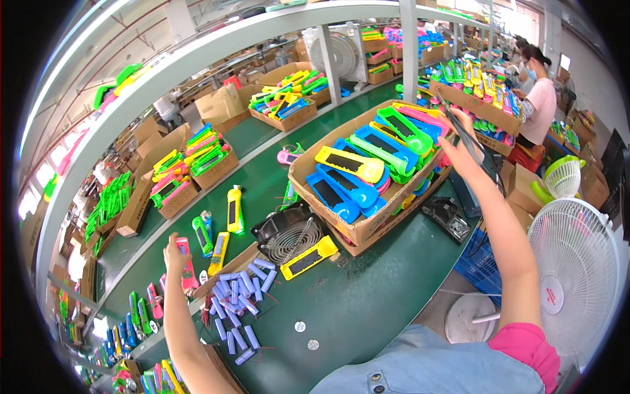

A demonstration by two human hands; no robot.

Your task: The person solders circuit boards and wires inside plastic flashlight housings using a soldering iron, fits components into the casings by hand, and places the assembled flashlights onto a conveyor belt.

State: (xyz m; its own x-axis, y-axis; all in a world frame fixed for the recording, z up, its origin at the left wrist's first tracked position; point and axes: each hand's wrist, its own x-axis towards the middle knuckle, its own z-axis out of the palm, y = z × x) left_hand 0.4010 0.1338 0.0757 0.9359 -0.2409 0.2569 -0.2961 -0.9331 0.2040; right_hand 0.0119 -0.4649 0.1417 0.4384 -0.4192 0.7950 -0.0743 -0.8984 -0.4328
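Observation:
At the left of the green bench, my left hand (176,256) is closed on a pink plastic casing (187,264). My right hand (461,141) is raised at the far right corner of a cardboard box (367,230). Its fingers are bent about a long, dark, slim thing (470,139) whose kind I cannot make out. The box is heaped with blue, green, yellow and pink casings with dark panels, among them a yellow casing (349,164) on top. A loose yellow casing (308,258) lies in front of the box.
Several purple cylindrical cells (237,295) with thin wires lie near my left forearm. Behind them sits a black fan with a wire grille (289,233). A dark device (446,218) lies right of the box. A white standing fan (571,276) and a co-worker (541,102) are at right.

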